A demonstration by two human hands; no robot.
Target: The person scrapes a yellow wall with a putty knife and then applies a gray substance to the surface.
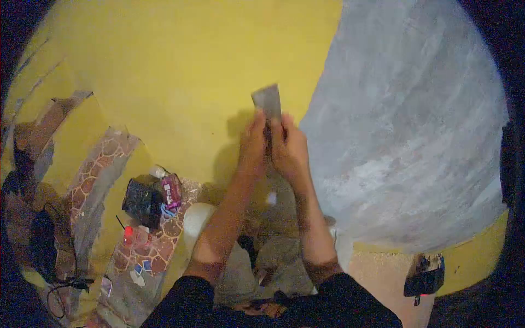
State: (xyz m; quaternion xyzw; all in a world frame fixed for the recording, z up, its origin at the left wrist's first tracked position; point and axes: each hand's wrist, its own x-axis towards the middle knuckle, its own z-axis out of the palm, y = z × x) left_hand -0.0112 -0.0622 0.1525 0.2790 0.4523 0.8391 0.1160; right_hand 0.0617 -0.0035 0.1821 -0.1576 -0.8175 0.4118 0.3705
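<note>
In the middle of the head view I hold up what looks like a putty knife (267,100), its flat grey blade pointing upward. My left hand (254,141) is closed at the left side of its lower part, and my right hand (288,146) is closed on the right side. The fingers hide the handle, and the hands are slightly blurred. Behind them is a yellow wall (180,65), on which a shadow falls left of the hands. To the right, a large grey coated area (404,120) with whitish smears covers the wall.
Stone-patterned steps or ledges (101,164) run along the left. On the lower one are a black bag (143,202), a purple packet (171,191) and a red-capped bottle (129,235). A white rounded container (198,218) is by my left forearm. A dark box (425,274) stands lower right.
</note>
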